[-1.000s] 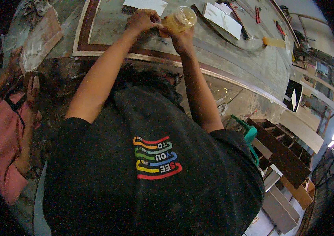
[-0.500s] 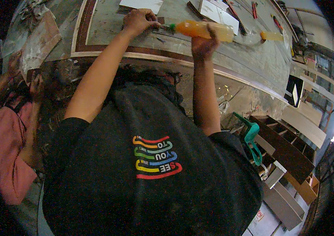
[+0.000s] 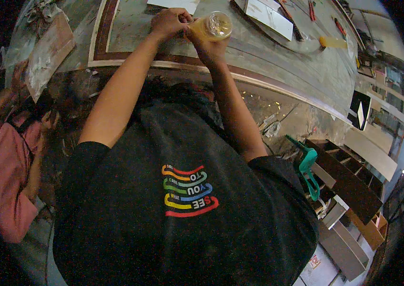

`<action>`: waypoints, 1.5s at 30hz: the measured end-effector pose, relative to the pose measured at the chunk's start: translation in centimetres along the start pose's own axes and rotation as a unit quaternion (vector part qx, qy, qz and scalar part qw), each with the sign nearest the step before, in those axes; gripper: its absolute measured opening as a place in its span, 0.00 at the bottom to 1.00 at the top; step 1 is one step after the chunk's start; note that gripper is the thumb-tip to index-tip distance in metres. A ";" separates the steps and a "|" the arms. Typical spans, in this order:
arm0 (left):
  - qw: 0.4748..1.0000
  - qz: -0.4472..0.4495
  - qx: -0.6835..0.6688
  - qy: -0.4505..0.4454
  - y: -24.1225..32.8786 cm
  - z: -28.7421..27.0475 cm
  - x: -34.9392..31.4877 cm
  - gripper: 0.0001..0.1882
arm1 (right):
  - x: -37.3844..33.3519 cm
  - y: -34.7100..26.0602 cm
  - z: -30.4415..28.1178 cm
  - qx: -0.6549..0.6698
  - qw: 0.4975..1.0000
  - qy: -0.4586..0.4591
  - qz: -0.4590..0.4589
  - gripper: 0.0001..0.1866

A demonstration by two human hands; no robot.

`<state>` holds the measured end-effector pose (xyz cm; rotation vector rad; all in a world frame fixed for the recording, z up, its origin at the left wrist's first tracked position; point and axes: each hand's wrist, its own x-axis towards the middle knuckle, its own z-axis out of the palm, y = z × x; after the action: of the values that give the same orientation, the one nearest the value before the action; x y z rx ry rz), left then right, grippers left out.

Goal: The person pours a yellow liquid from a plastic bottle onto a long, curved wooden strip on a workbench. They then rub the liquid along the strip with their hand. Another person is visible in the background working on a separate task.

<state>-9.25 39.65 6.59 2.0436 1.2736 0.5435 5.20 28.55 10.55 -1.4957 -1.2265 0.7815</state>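
Right hand (image 3: 210, 50) and left hand (image 3: 169, 24) are close together over the grey-green worktable (image 3: 302, 76). From where I stand, the right one has its fingers wrapped around a clear plastic bottle (image 3: 217, 26) holding yellowish liquid, tilted so that its round base faces up and its neck end lies toward the left hand. That left hand is half curled, thumb and forefinger bent toward each other; I cannot tell whether anything is pinched between them. Just beyond it lies a white panel (image 3: 173, 5), and right of the bottle a larger white board (image 3: 268, 21) rests alongside a dark curved strip (image 3: 254, 25). A brown border (image 3: 102, 35) runs along the table's left side. Farther right are red-handled pliers (image 3: 312, 10) and a long yellowish object (image 3: 334, 42) too blurred to identify. On the left, a co-worker in a pink shirt (image 3: 9, 167) is near a smeared wooden board (image 3: 49, 52).
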 end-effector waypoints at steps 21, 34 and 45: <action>1.000 0.018 0.014 0.018 0.1 0.2 -0.7 0.18 | 0.8 -3.1 -5.2 0.069 0.994 0.061 0.056 0.22; 0.990 0.125 -0.003 0.057 -0.4 0.5 -0.7 0.11 | -0.4 -4.5 -4.1 0.063 0.985 0.039 0.158 0.15; 0.994 0.108 0.006 0.036 0.4 0.0 -0.5 0.10 | 1.4 -4.2 -6.9 0.037 0.994 0.076 -0.067 0.31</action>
<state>-9.19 39.09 6.83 2.2034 1.1049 0.7148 10.57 27.77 16.69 -1.3732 -1.1573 0.6055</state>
